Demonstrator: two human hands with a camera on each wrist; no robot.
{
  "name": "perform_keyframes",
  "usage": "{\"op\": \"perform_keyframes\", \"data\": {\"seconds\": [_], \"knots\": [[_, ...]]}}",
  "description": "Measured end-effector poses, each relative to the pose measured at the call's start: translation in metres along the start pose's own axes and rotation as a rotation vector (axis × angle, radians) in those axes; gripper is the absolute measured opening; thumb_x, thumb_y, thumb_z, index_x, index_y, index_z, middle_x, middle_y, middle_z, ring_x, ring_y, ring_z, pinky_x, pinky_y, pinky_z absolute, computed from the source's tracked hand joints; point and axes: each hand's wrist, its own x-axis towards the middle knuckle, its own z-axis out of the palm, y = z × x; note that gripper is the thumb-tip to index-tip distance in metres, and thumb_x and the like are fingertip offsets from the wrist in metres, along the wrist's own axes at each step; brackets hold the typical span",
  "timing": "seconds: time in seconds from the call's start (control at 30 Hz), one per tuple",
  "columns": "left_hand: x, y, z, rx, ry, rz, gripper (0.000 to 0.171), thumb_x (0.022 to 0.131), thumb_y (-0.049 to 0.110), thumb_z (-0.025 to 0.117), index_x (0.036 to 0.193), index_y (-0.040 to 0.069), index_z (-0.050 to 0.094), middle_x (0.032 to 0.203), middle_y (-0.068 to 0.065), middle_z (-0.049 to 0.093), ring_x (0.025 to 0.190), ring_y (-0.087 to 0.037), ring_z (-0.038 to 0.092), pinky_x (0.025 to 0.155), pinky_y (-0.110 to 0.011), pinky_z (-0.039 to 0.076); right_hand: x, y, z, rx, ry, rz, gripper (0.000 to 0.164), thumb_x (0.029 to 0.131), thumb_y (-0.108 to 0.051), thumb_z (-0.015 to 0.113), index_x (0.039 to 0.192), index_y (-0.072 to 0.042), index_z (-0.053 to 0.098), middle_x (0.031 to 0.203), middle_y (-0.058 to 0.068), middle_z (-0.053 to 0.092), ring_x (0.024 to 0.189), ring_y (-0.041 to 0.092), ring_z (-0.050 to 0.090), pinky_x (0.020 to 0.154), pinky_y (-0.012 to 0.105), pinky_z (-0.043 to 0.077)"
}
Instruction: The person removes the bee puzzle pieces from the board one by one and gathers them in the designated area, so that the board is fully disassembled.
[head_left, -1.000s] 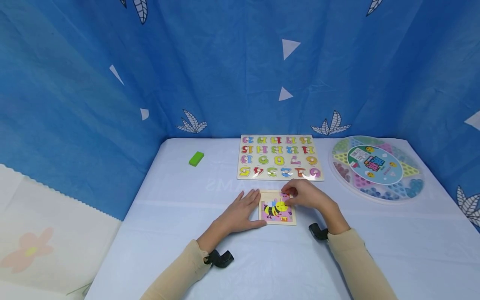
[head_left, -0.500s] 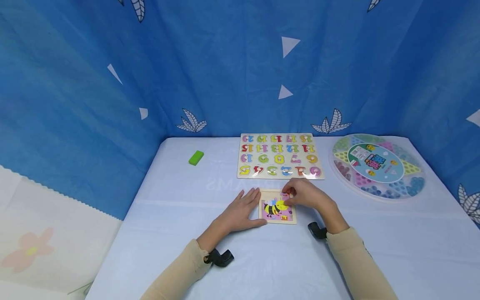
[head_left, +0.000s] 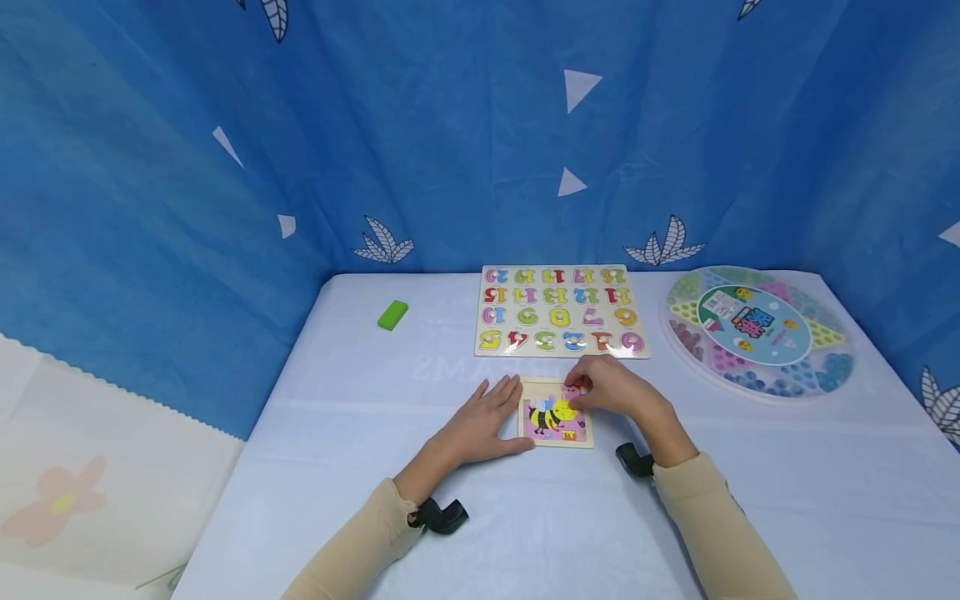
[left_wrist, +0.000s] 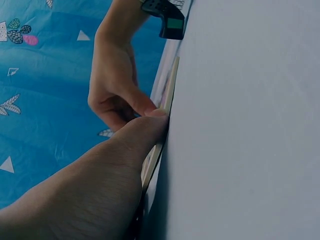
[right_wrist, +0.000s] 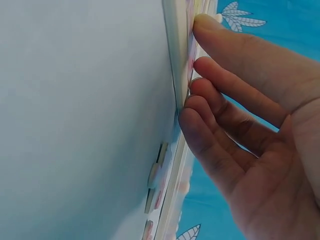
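A small square wooden jigsaw puzzle [head_left: 555, 421] with a bee on pink lies flat on the table in the head view. My left hand [head_left: 480, 423] rests along its left side, fingers extended, the thumb [head_left: 517, 447] at the near left corner. From the far right, my right hand [head_left: 617, 387] bends over the puzzle and pinches a pink-and-yellow puzzle piece at the upper right, partly hidden under the fingers. The right wrist view shows that hand's thumb [right_wrist: 210, 25] and fingertips apart, against the puzzle's face and edge.
Behind the puzzle lies a number board [head_left: 558, 312] with coloured digits. A round Chinese checkers set [head_left: 757, 333] sits at the back right. One green block [head_left: 392, 316] lies at the back left. Blue patterned cloth [head_left: 480, 125] hangs beyond the white table [head_left: 337, 450].
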Motion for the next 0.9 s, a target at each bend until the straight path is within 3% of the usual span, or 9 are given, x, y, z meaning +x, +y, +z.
{"op": "perform_keyframes", "data": {"seconds": [0.63,0.9], "knots": [[0.0004,0.0001,0.0017,0.011,0.006,0.007,0.094,0.089,0.071,0.046,0.157,0.011,0.017,0.165,-0.002,0.012,0.153,-0.016,0.009,0.126,-0.043,0.01,0.0043,0.0033,0.0002,0.054,-0.009,0.005,0.025,0.077,-0.016,0.083,0.098,-0.01,0.072,0.085,0.0,0.064,0.079,0.016,0.053,0.074,0.026,0.051],[-0.0001,0.001,0.0006,0.005,-0.002,-0.003,0.094,0.089,0.07,0.046,0.157,0.012,0.016,0.165,-0.001,0.01,0.153,-0.015,0.008,0.126,-0.042,0.008,0.0026,-0.0009,0.0,0.02,0.013,0.013,0.027,0.076,-0.017,0.084,0.098,-0.011,0.071,0.085,0.001,0.061,0.079,0.017,0.053,0.074,0.027,0.051]]}}
